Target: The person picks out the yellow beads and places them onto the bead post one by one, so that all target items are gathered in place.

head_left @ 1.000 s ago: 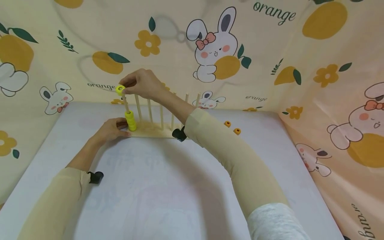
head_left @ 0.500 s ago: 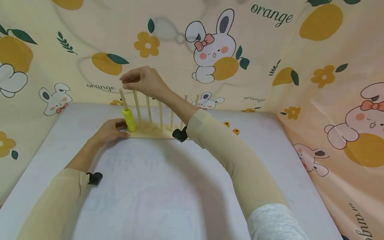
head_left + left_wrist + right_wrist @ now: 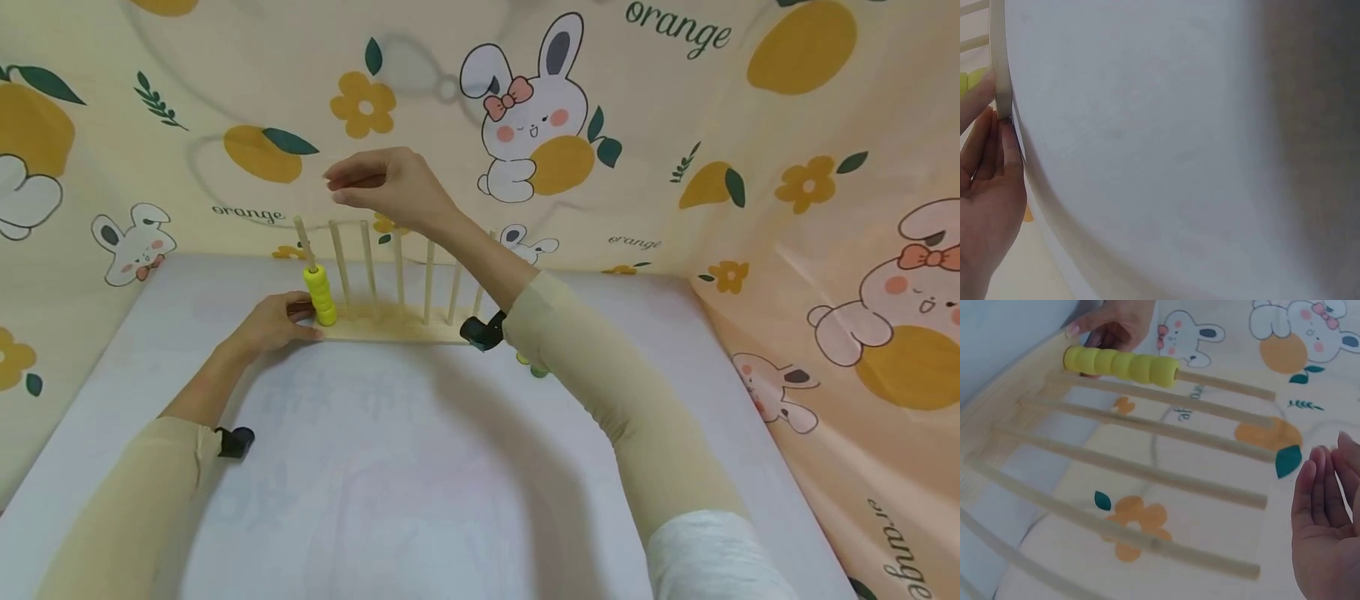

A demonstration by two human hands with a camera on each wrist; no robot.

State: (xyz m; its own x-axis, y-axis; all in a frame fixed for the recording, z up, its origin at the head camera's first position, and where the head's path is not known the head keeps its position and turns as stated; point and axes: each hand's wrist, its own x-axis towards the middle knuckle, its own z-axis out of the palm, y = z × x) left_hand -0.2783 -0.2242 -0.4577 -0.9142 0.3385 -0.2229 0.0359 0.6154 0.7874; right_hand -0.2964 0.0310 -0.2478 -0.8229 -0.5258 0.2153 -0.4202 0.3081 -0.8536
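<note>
A wooden peg rack [image 3: 390,330] with a row of upright pegs stands toward the back of the table. Yellow beads [image 3: 320,296] are stacked on its leftmost peg, whose upper part is bare. My left hand [image 3: 272,325] grips the left end of the base; in the left wrist view, thumb and fingers lie on either side of the board end. Above the pegs, right of the beaded one, hovers my right hand [image 3: 397,190] with nothing in it. The right wrist view shows its relaxed fingers [image 3: 1319,494] apart from the peg tips.
A green bead [image 3: 539,372] and a yellow one [image 3: 522,358] lie right of the rack, partly covered by the right sleeve [image 3: 600,375]. A patterned cloth [image 3: 420,100] hangs just behind the rack and along the sides.
My right hand let go of a yellow bead over the leftmost peg, and the bead dropped onto the stack. The hand then moved up and right. My left hand stayed on the rack.
</note>
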